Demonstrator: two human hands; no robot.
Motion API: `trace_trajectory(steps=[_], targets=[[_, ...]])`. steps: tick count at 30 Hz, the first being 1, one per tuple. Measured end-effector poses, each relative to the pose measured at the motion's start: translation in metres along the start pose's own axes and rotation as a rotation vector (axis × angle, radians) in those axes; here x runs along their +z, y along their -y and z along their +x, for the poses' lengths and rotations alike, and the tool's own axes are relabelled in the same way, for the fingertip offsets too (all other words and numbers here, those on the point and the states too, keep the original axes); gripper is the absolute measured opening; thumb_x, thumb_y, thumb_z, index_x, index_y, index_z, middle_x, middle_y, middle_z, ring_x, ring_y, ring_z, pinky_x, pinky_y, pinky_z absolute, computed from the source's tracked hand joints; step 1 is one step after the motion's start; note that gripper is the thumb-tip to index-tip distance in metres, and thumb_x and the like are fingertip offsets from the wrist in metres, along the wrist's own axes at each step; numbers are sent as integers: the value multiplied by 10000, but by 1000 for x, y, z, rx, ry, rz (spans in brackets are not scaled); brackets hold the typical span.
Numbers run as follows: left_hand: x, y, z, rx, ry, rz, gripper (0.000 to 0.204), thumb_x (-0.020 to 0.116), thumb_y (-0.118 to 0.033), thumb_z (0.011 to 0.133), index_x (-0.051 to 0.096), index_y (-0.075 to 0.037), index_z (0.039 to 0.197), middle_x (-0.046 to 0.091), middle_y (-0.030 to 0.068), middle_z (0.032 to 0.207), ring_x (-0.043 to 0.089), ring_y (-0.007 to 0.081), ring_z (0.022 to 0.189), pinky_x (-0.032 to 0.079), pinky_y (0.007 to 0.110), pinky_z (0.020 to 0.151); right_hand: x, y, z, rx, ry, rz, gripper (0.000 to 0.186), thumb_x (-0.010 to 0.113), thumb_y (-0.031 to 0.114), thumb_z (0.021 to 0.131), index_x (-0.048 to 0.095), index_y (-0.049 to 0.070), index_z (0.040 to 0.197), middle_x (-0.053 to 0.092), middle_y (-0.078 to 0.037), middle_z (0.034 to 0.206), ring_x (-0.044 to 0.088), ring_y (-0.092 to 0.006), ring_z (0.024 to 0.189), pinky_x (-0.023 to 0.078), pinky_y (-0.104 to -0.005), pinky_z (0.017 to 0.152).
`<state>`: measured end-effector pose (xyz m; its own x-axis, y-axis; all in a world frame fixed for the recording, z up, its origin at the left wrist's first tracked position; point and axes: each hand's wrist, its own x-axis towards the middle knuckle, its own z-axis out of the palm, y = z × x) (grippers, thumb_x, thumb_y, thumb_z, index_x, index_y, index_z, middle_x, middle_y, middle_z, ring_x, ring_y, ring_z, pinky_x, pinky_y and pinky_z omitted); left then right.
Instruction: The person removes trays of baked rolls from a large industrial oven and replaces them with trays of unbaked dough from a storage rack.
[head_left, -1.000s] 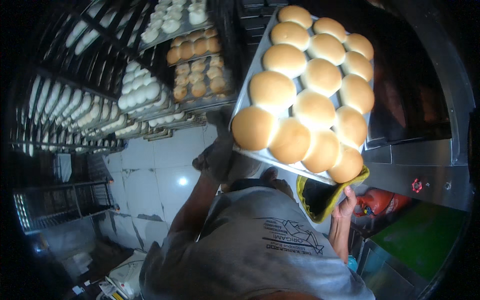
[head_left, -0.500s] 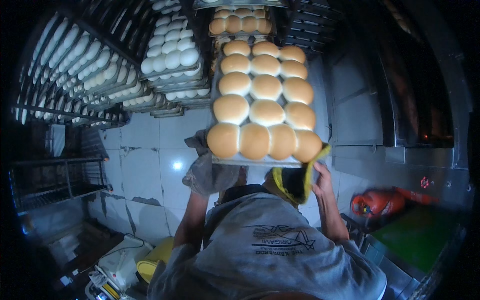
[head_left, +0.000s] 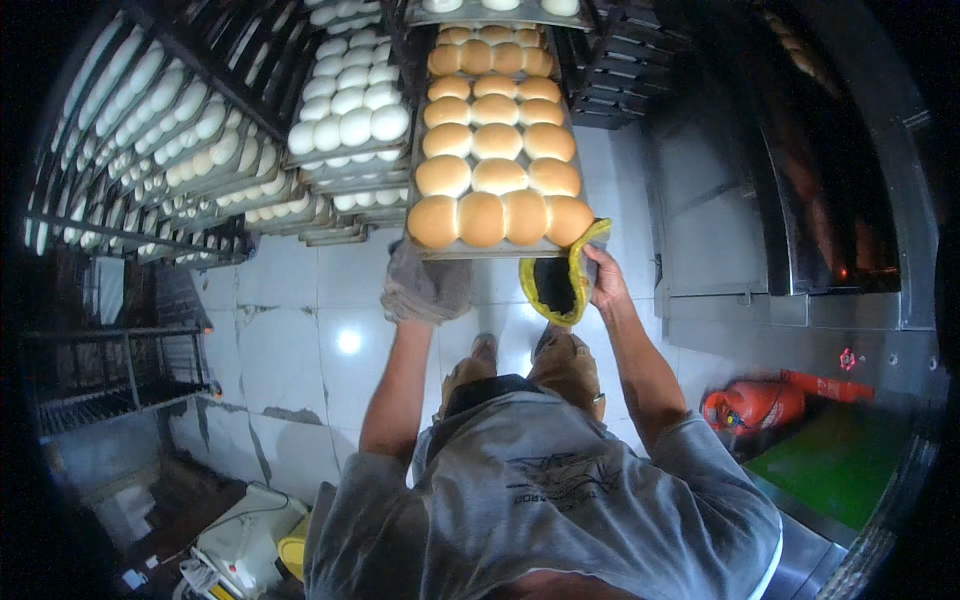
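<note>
A metal baking tray (head_left: 490,254) of golden-topped buns (head_left: 499,177) stretches away in front of me, its far end among the rack's shelves. My left hand (head_left: 428,290) grips the near left corner through a grey cloth mitt, which hides the fingers. At the near right corner, my right hand (head_left: 604,277) is closed round a dark oven mitt with yellow edging (head_left: 570,283) and holds the tray through it. More browned buns (head_left: 490,58) lie just beyond the tray's far end. Above them sits another tray with pale rolls (head_left: 498,6).
To the left, racks hold several trays of pale dough rolls (head_left: 348,118). A low metal shelf (head_left: 120,375) stands at the left wall. Steel oven fronts (head_left: 705,225) run along the right, with a red gas cylinder (head_left: 755,406) below. White tiled floor (head_left: 290,340) lies under me.
The tray of buns has moved forward and slightly left, its far end now in the rack. Both my arms have stretched out with it, still holding its near corners.
</note>
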<state>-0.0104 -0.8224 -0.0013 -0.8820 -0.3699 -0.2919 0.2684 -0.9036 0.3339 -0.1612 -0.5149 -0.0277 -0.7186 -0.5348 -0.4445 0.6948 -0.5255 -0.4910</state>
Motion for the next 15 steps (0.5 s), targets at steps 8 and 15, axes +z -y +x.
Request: trace_trajectory(steps=[8,15], targets=[[14,81,99,6,-87,32,498,409,-436,1031,472,-67,1359,517,83,1350,479,266,1214,397,383,1073,19,54,51,41,-231,-271,332,641,167,932,564,-36,1184,659,-124,1077,662,-254,968,553,-383,892],[11,79,214,-25,-31,-93,543,363,-462,1031,455,-92,1418,465,66,1456,441,277,1312,341,423,1134,48,164,-70,-1,-42,-717,433,698,148,901,532,-55,1246,666,-100,1102,639,-170,984,516,-305,873]])
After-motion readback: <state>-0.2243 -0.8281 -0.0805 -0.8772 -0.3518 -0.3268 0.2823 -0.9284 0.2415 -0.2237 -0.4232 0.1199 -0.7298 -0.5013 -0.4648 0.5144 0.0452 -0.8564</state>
